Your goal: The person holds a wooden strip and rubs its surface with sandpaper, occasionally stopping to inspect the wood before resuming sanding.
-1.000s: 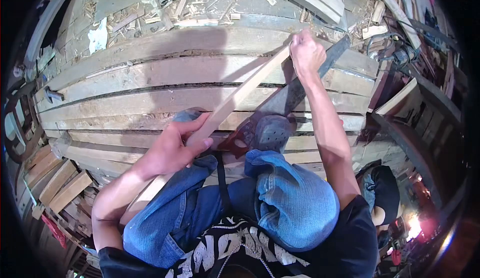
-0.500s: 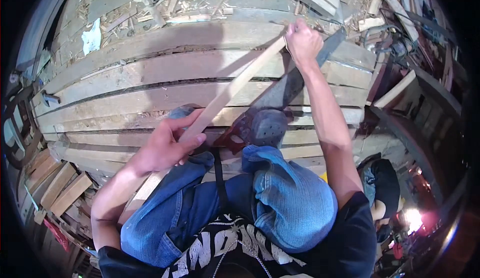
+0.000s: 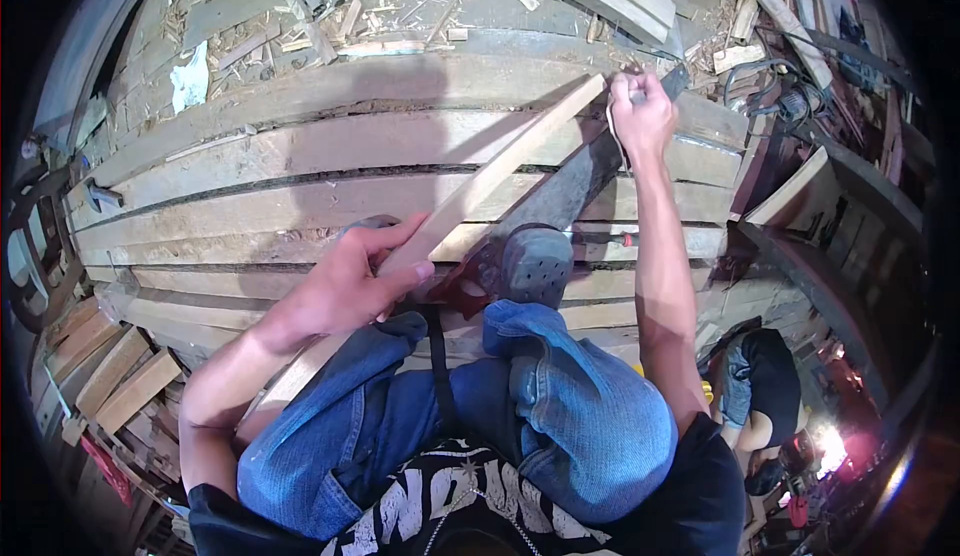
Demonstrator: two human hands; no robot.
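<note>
Wooden strip (image 3: 510,161) slanted above saw (image 3: 568,194), pinched by my left hand (image 3: 345,281). My right hand (image 3: 642,124) curled just beside its far end; contents I couldn't tell. Judged light, stiff; best held by its edges.

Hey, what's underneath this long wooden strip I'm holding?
Below the wooden strip, planks show along both sides, with a saw blade off to its right. Whatever lies directly underneath is covered, and your left hand hides more where it grips.

The head camera (wide-angled) looks forward and down over the wooden strip (image 3: 497,170).
</note>
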